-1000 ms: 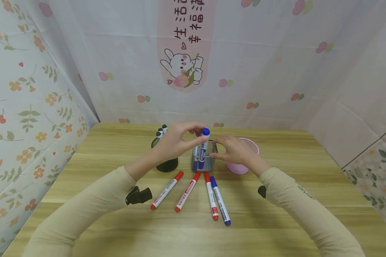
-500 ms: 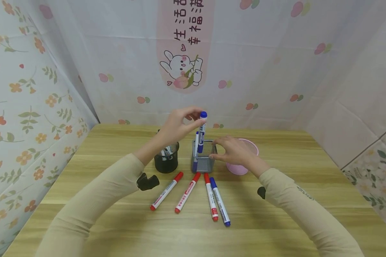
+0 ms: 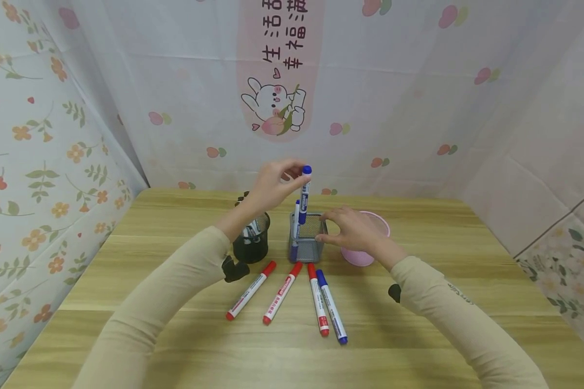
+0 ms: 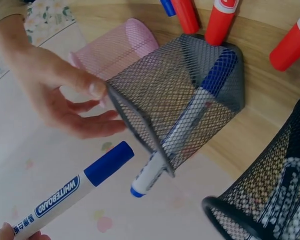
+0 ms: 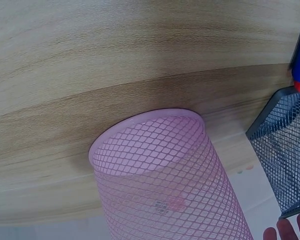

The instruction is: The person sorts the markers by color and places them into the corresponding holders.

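Observation:
My left hand (image 3: 274, 185) pinches a blue-capped whiteboard marker (image 3: 304, 199) near its upper end. The marker hangs upright over the grey mesh pen holder (image 3: 307, 251), its lower end near the opening; in the left wrist view its blue cap (image 4: 109, 164) is apart from the holder's rim. Inside that holder leans another blue marker (image 4: 149, 175). My right hand (image 3: 352, 229) holds the holder's right side at the rim, thumb on the near corner and fingers on the far one. In the right wrist view only some fingertips (image 5: 286, 230) show beside the holder.
To the left stands a black mesh pen holder (image 3: 250, 251) with several black-capped markers. A pink mesh holder (image 3: 359, 258) stands behind my right hand. On the table in front lie red markers (image 3: 251, 292) and a blue marker (image 3: 332, 308). A patterned curtain hangs behind.
My left hand has risen with the blue marker, whose lower end was low in front of the grey holder and is now up by its opening. My right hand has stayed at the holder.

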### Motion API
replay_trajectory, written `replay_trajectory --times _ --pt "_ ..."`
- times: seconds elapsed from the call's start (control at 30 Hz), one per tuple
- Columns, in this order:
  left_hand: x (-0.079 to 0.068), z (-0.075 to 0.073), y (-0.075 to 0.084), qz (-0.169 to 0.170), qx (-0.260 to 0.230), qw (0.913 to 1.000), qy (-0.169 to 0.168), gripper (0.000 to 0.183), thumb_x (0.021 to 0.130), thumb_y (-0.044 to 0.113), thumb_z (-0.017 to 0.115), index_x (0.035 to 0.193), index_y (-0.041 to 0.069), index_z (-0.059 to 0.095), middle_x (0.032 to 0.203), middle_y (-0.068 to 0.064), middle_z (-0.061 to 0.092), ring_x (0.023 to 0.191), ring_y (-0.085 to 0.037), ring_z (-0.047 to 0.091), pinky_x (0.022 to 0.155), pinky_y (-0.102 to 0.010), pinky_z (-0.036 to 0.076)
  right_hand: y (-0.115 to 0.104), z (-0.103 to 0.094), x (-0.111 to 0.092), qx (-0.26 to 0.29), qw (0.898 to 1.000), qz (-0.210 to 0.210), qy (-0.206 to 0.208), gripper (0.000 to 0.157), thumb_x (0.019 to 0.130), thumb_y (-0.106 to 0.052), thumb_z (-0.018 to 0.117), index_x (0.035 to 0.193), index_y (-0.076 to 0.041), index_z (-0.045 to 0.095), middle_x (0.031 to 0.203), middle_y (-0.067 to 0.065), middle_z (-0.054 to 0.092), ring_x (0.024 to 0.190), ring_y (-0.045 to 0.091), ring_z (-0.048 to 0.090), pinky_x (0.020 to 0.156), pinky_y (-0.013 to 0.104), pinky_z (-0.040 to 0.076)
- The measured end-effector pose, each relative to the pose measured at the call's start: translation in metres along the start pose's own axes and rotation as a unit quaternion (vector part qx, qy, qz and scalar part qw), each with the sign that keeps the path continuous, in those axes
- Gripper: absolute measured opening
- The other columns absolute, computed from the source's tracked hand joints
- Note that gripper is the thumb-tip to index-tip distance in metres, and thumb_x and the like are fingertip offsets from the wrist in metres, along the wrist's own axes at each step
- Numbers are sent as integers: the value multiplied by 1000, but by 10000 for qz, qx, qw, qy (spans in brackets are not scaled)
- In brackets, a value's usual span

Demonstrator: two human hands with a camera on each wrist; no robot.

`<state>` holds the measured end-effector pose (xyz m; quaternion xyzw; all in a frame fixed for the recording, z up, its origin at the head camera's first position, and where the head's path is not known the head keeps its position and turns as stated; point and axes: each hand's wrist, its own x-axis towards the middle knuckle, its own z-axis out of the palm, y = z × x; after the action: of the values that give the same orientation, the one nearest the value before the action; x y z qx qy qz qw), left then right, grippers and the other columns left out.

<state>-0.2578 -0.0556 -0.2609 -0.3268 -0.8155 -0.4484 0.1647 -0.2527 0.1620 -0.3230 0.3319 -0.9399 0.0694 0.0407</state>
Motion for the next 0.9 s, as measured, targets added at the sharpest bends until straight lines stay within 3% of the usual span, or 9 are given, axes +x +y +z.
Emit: replay_trajectory --times 0.27,0.9 --pt "-4 9 -10 -333 16 9993 -162 30 87 23 57 110 4 57 92 -2 61 84 -11 53 75 -25 41 0 1 0 15 10000 -22 25 55 79 -52 56 113 -8 59 114 9 56 109 31 46 87 46 37" --pt "-22 25 -28 -527 -108 9978 -394 27 87 21 57 108 4 58 89 -1 61 83 -12 53 74 -28 42 -1 1 0 41 10000 -16 31 53 79 -51 57 112 -9 59 113 9 56 108 30 47 86 45 38"
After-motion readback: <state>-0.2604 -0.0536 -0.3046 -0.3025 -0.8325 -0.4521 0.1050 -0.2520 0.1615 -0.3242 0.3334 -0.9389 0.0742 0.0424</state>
